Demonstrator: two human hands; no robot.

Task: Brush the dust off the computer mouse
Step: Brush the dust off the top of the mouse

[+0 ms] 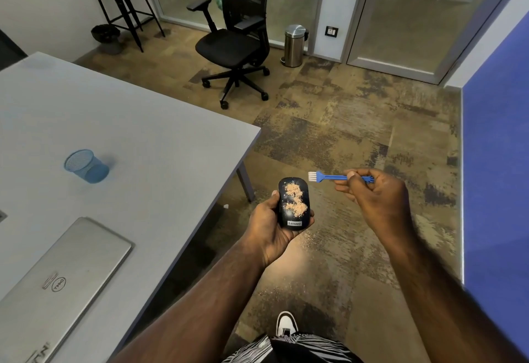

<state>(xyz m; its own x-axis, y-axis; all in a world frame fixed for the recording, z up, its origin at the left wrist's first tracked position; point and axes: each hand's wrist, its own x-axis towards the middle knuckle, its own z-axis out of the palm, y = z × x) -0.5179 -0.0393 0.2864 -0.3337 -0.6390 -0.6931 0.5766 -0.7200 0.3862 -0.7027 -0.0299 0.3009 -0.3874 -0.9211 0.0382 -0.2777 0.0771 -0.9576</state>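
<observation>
Nearby, grey table (148,133), patchy brown carpet (343,139)

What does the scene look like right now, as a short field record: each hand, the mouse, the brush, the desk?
left hand: grips the mouse from below, held over the floor
mouse: black, top up, tan dust in patches on it
right hand: pinches the brush handle
brush: blue, white bristles pointing left, above the mouse, not touching it
desk: grey, holds a closed laptop and a blue mesh cup
progress: brushing not yet begun
</observation>
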